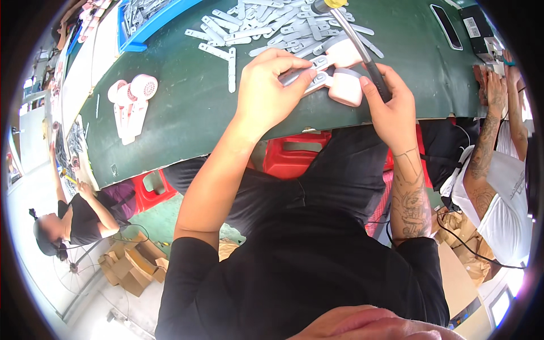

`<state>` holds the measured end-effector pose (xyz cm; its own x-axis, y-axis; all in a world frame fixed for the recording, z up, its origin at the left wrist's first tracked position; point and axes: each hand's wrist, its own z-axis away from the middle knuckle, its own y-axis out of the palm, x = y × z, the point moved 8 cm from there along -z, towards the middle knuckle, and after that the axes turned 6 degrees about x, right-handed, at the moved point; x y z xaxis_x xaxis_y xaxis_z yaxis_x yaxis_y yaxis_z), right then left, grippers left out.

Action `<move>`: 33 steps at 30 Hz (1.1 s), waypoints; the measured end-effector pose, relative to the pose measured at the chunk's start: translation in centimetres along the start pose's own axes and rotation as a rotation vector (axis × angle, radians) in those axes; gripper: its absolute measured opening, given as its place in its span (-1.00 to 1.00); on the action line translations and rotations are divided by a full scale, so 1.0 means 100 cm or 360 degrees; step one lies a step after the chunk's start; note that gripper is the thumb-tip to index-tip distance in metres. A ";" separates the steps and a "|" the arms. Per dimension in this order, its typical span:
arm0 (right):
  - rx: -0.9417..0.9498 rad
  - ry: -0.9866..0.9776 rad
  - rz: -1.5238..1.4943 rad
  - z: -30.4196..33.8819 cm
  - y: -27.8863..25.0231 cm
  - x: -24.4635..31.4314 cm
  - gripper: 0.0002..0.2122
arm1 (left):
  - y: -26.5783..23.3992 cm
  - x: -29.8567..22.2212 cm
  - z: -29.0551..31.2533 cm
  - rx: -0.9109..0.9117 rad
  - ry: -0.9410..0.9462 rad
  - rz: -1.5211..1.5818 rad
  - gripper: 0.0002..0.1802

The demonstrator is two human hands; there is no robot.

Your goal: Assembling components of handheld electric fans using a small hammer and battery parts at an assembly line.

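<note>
My left hand (269,88) is closed, thumb and fingers pinching the grey handle (318,82) of a small pink handheld fan. The round pink head (345,88) of that fan points toward my right hand. A second pink fan head (343,52), with a grey handle, lies just beyond it. My right hand (392,105) is closed around the dark grip (376,80) of a long tool with a metal shaft. This shaft slants up and left to a yellow part at the top edge. My right thumb lies close to the nearer pink head; whether they touch is unclear.
Many grey handle pieces (283,28) are heaped on the green table (187,113). Several pink fans (131,99) lie at left, near a blue bin (136,42). A phone (446,26) rests at far right. Co-workers sit at both sides; cardboard boxes (133,263) stand behind.
</note>
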<state>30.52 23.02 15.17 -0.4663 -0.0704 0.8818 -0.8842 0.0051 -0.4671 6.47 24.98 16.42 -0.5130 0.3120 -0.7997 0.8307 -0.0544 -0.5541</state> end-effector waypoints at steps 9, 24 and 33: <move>-0.0008 0.0017 0.0020 0.002 0.001 0.000 -0.75 | 0.006 -0.004 -0.006 0.0014 -0.0026 0.0010 -0.82; 0.0015 0.0054 0.0021 0.010 -0.005 0.004 -0.69 | 0.003 -0.007 -0.011 0.0120 0.0133 -0.0107 -0.81; 0.0057 -0.0068 0.0114 0.020 -0.014 0.014 -0.66 | 0.002 -0.003 -0.014 0.0269 0.0009 -0.0126 -0.75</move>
<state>31.16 20.94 16.93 -0.5258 -0.1138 0.8430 -0.8468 -0.0242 -0.5314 7.08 26.20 16.83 -0.5737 0.3267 -0.7511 0.7393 -0.1880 -0.6465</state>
